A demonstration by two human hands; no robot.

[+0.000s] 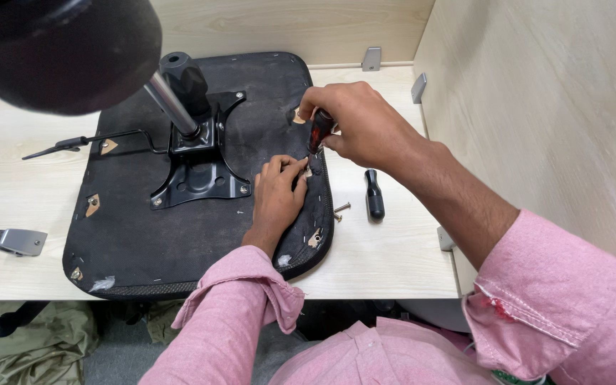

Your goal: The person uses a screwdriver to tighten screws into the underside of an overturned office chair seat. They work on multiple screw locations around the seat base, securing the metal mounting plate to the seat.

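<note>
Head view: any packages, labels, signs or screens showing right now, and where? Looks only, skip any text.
None in view: no package, label, sign or screen.
Only an upturned black seat base on the pale wooden desk, with its black metal plate.
The right hand holds a red-and-black screwdriver; the left hand rests on the seat.

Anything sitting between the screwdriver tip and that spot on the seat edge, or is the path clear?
Nothing visible blocks it. The right hand holds the screwdriver upright, its tip down at the edge of the seat base. The left hand has its fingertips right beside the tip, not under it as far as can be seen. The exact contact point is hidden.
</note>
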